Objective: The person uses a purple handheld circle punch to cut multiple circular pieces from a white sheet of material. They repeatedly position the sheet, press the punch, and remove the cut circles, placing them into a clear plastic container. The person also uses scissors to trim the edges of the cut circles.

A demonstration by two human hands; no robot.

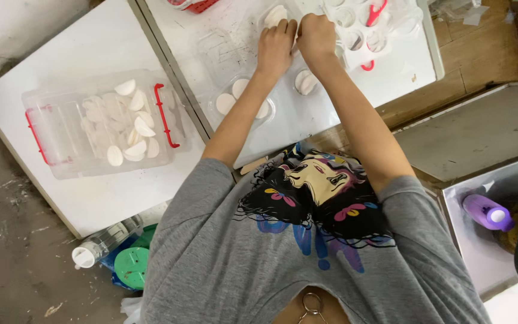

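Both my arms reach forward over the white table (355,90). My left hand (275,49) and my right hand (316,36) are side by side, fingers curled down on a small clear plastic shell (271,12) that has a white round piece in it. Just nearer to me lies another clear shell (241,103) holding white round pieces, and a single white piece (304,81) lies below my right hand. How the fingers grip is hidden by the backs of the hands.
A clear bin with red handles (100,123), holding several white round pieces, stands on the left table. A clear tray of cups (364,27) lies beyond my right hand. A clear bottle (100,246), a green lid (132,267) and a purple bottle (487,213) lie lower down.
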